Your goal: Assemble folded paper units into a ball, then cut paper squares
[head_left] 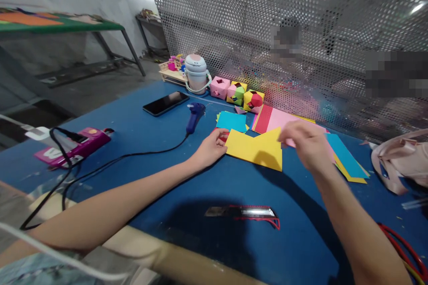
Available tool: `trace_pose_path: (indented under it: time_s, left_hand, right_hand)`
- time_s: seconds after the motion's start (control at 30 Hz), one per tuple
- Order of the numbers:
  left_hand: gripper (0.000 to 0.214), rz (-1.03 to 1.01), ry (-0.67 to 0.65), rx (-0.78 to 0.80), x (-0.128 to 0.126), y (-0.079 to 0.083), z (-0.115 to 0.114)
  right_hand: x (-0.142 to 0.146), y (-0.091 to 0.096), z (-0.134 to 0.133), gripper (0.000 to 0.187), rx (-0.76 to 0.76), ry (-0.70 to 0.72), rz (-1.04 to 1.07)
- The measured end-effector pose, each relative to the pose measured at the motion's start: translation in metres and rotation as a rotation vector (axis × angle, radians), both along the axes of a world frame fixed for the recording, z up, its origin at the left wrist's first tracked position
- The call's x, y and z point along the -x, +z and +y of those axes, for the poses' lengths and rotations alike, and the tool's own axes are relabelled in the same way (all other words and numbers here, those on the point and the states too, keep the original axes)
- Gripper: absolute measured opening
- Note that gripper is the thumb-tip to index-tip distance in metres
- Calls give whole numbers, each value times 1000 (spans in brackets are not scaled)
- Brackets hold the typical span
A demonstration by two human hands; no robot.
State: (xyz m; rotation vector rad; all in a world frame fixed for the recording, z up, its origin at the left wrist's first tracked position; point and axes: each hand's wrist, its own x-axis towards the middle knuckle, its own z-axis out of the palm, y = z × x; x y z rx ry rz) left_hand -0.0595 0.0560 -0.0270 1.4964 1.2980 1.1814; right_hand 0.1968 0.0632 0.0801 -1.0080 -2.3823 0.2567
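Observation:
A folded yellow sheet of paper (254, 149) lies on the blue table in front of me, with a notch in its top edge and its right corner raised. My left hand (213, 147) has its fingers curled closed at the sheet's left edge; a bit of red shows beside the fingertips, too small to name. At the raised right corner, the fingers of my right hand (302, 142) are pinched together on the paper. Nearer to me lies a utility knife (247, 212) with its blade pointing left. Blue paper squares (231, 121) sit just behind the yellow sheet.
Pink sheets (284, 120) and blue strips (346, 156) lie behind and right. Folded paper boxes (236, 92) and a lidded pot (196, 75) stand by the perforated screen (214, 13). Leftward are a glue gun (194, 118), phone (166, 103) and purple power strip (73, 147) with cords.

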Motion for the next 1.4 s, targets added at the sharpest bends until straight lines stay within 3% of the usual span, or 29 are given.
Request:
trace_pose_path:
  time_s: [0.07,0.17,0.23,0.3,0.4,0.5,0.63,0.9,1.03,1.13,1.27,1.4]
  left_hand:
    - [49,145,45,-60,3,2,-3]
    - [45,421,81,-297,3,5,-13]
    - [38,553,-28,-395,0,7,-22]
    - [35,652,-213,-367,-5,9,-31]
    - [34,875,-369,-318,-11,13,-40]
    - [32,1066,-408,-303,-16,18,-42]
    - [28,1173,-457,-346,-20,24,-40]
    - [19,1244,-270,-254,2,32,-24]
    - [28,1051,-130,-238,12,27,-3]
    - [32,1002,-133,-258,9,24,11]
    - [40,1028,-272,-365,-5,27,24]
    - [43,1124,-439,-414,-22,28,35]
  right_hand:
    - [16,-22,0,31,23,103,-51]
    - [37,-57,-5,43,4,261,-258]
    - [43,-73,-9,59,35,307,-389]
    - [43,-79,-12,68,101,332,-472]
    - [33,-79,-15,75,201,337,-526]
    - [14,-74,-18,73,257,294,-528]
    - [-20,-72,-25,69,270,220,-540]
    - [-74,-64,-30,54,129,134,-556]
    - [-64,-54,-39,41,89,37,-419]
    - [-38,-47,-59,35,153,202,-298]
    - [-3,-46,-87,33,270,420,-332]
    - [11,-51,-101,26,260,448,-470]
